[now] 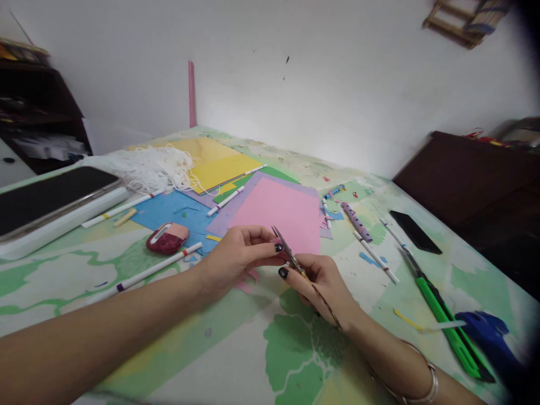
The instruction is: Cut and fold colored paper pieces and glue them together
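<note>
My right hand [323,284] grips a pair of scissors [287,247], its blades pointing up and to the left. Close by, my left hand [244,253] is closed in a pinch right beside the blades. What sits between its fingertips is mostly hidden; a bit of pink shows there. Behind both hands lies a pink paper sheet [278,208] on top of a purple sheet [248,197]. Small pink paper scraps [248,281] rest on the table under my left hand.
On the left are a maroon-pink case [167,238], blue paper [158,208], white string [160,166] and a phone [54,194]. Yellow paper [223,160] lies farther back. To the right are a green cutter [447,320], a blue tool [485,332], a black phone [415,231] and several white sticks [375,256].
</note>
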`<state>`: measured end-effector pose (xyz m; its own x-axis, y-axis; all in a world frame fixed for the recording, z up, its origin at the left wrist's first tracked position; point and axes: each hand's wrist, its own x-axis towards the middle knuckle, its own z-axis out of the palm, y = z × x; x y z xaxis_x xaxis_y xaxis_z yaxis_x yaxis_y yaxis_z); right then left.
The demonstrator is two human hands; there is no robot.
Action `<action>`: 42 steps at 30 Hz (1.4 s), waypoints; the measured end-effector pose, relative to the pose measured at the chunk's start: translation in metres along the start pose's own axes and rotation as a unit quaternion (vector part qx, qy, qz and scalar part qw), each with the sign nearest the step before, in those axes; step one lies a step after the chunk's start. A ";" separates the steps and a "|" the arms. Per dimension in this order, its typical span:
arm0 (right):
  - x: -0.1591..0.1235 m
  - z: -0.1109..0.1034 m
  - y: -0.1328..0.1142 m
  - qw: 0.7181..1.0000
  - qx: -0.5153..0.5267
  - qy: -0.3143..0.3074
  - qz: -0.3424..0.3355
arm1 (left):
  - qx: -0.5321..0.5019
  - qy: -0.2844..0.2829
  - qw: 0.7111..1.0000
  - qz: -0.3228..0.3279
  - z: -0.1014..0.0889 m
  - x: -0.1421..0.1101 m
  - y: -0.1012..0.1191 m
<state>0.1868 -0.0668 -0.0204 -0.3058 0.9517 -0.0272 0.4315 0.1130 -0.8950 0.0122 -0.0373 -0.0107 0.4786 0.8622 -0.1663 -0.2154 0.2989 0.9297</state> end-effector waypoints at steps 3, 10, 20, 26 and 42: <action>0.000 -0.001 0.000 1.000 -0.006 0.000 -0.001 | 0.002 0.003 1.000 -0.003 0.000 0.000 0.001; 0.000 -0.001 0.001 1.000 -0.006 0.005 0.004 | 0.006 0.011 1.000 -0.007 0.001 0.000 0.002; 0.001 -0.002 0.003 1.000 -0.020 0.008 0.003 | 0.007 0.004 1.000 -0.005 -0.003 0.001 -0.001; 0.001 -0.001 0.003 1.000 -0.023 0.009 0.004 | 0.012 0.005 1.000 -0.010 -0.002 0.000 0.000; 0.001 -0.002 0.002 0.999 -0.051 0.017 0.008 | -0.008 0.007 1.000 -0.008 -0.002 0.001 0.003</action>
<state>0.1892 -0.0654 -0.0215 -0.2701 0.9625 -0.0237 0.5201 0.1252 -0.8449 0.0105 -0.0351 -0.0089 0.4698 0.8631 -0.1854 -0.2212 0.3185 0.9218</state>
